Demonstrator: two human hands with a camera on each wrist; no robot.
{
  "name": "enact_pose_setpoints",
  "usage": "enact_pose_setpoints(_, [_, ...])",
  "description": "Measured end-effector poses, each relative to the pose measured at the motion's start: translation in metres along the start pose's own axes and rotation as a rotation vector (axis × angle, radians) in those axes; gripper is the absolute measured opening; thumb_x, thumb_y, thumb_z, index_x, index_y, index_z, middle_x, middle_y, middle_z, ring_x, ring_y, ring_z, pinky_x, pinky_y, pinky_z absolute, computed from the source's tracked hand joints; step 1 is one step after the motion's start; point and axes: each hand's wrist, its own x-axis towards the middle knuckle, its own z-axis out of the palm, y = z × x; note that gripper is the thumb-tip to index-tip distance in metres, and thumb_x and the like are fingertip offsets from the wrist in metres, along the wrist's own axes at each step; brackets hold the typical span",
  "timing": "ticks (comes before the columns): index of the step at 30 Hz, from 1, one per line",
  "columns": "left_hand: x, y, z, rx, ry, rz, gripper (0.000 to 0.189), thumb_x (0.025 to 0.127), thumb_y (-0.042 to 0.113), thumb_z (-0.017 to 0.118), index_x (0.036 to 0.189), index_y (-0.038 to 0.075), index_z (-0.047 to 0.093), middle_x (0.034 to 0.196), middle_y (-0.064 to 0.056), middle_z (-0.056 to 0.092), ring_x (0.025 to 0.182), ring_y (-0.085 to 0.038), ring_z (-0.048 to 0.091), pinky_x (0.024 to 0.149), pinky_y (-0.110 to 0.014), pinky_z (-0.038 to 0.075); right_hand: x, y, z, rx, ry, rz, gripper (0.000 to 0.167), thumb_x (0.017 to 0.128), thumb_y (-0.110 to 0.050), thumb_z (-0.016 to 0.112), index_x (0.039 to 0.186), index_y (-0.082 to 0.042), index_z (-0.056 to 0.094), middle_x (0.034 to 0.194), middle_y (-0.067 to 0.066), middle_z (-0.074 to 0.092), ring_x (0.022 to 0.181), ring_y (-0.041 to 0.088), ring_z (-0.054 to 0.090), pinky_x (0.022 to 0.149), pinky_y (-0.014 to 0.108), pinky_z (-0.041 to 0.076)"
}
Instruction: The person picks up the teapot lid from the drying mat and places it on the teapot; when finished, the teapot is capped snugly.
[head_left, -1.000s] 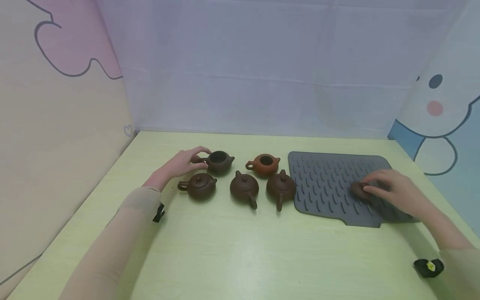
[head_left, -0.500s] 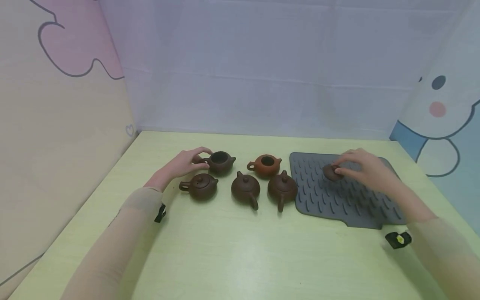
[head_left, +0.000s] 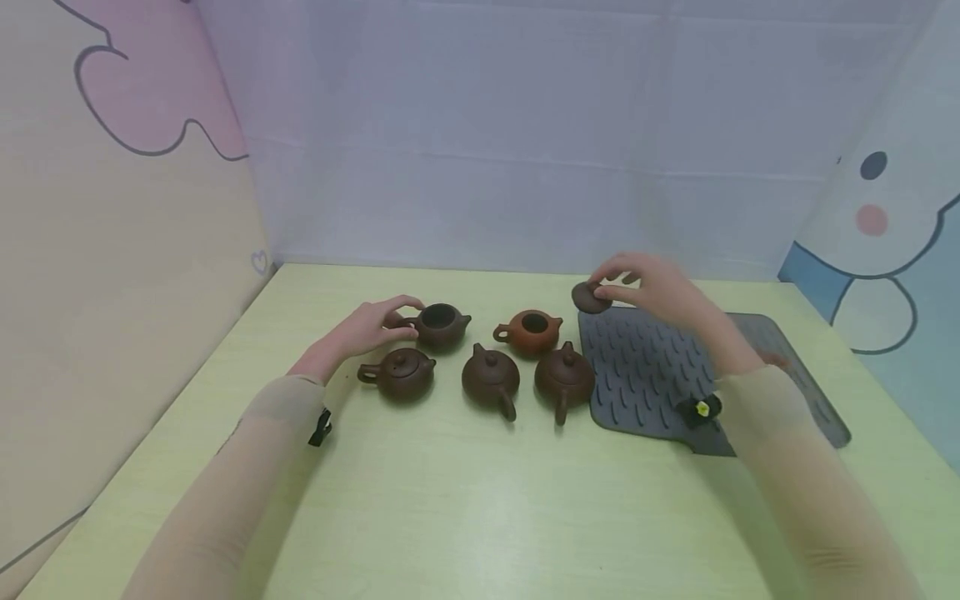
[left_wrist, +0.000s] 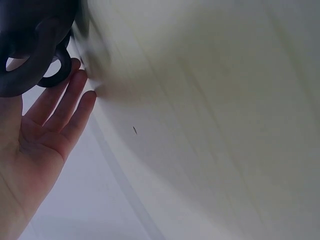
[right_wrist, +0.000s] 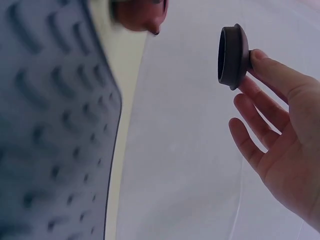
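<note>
In the head view my left hand (head_left: 369,327) holds the handle side of a dark brown teapot (head_left: 442,331) with no lid, thumb and index finger on either side. The left wrist view shows the other fingers loosely extended behind the handle. My right hand (head_left: 651,287) pinches a dark teapot lid (right_wrist: 233,57) by its knob, raised above the back left corner of the grey ribbed mat (head_left: 637,367). Between the hands stands a reddish-brown teapot (head_left: 528,335), also with its mouth uncovered.
Three lidded brown teapots stand in a front row: a left one (head_left: 405,375), a middle one (head_left: 491,379) and a right one (head_left: 564,379) at the mat's edge. A reddish-brown piece (head_left: 775,360) on the mat is partly hidden by the right wrist. A white cloth (head_left: 480,208) hangs behind.
My right hand has lifted the dark lid off the mat and carried it left and back, toward the teapots. The left hand has stayed at the dark open teapot.
</note>
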Motion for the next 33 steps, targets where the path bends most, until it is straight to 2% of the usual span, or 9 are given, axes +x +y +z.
enact_pose_setpoints(5, [0.0,0.001,0.0,0.005,0.005,0.001,0.046,0.096,0.031,0.065,0.138,0.026,0.049,0.118,-0.012,0.073,0.117,-0.033,0.066,0.107,-0.058,0.041,0.029,-0.025,0.015,-0.007,0.026,-0.108,0.021,0.091,-0.023,0.072,0.111,-0.017,0.073,0.111,0.004,0.072,0.104,0.022,0.063,0.092,0.044,0.053])
enact_pose_setpoints(8, [0.0,0.003,0.0,0.008,0.005,0.003,0.046,0.096,0.03,0.065,0.139,0.025,0.049,0.117,-0.012,0.073,0.116,-0.032,0.067,0.106,-0.058,0.042,0.043,-0.039,0.026,-0.011,0.015,-0.17,0.021,0.091,-0.023,0.072,0.111,-0.015,0.074,0.112,0.005,0.073,0.103,0.024,0.065,0.09,0.043,0.054])
enact_pose_setpoints(13, [0.001,0.004,0.0,0.005,0.006,0.001,0.046,0.096,0.03,0.066,0.138,0.025,0.049,0.117,-0.012,0.073,0.116,-0.032,0.067,0.107,-0.057,0.042,0.062,-0.061,0.043,0.016,-0.026,-0.215,0.022,0.093,-0.024,0.07,0.112,-0.013,0.073,0.113,0.006,0.072,0.103,0.023,0.064,0.091,0.043,0.053])
enact_pose_setpoints(17, [0.002,0.004,0.0,0.004,0.002,0.001,0.046,0.096,0.03,0.066,0.138,0.025,0.049,0.117,-0.012,0.073,0.117,-0.032,0.067,0.108,-0.057,0.042,0.074,-0.078,0.055,0.05,-0.026,-0.234,0.022,0.093,-0.024,0.07,0.112,-0.014,0.074,0.112,0.004,0.072,0.103,0.021,0.064,0.091,0.042,0.053])
enact_pose_setpoints(22, [0.003,0.004,0.0,0.002,0.005,0.002,0.045,0.095,0.03,0.066,0.137,0.025,0.05,0.115,-0.012,0.074,0.115,-0.031,0.067,0.108,-0.057,0.041,0.086,-0.096,0.069,0.111,-0.006,-0.221,0.021,0.092,-0.025,0.071,0.109,-0.016,0.075,0.109,0.002,0.073,0.101,0.018,0.065,0.09,0.037,0.054])
enact_pose_setpoints(27, [0.003,0.005,0.0,-0.002,0.007,0.005,0.044,0.096,0.029,0.066,0.137,0.025,0.05,0.114,-0.01,0.075,0.115,-0.029,0.068,0.108,-0.055,0.042,0.094,-0.105,0.089,0.206,0.016,-0.19,0.02,0.091,-0.023,0.072,0.109,-0.014,0.075,0.11,0.004,0.072,0.1,0.019,0.065,0.087,0.033,0.055])
enact_pose_setpoints(33, [0.003,0.006,-0.001,0.007,0.01,0.007,0.045,0.096,0.03,0.066,0.137,0.024,0.051,0.115,-0.011,0.074,0.115,-0.03,0.068,0.106,-0.054,0.044,0.099,-0.112,0.112,0.32,0.079,-0.096,0.02,0.091,-0.024,0.072,0.108,-0.014,0.075,0.114,0.004,0.071,0.1,0.021,0.066,0.088,0.036,0.054])
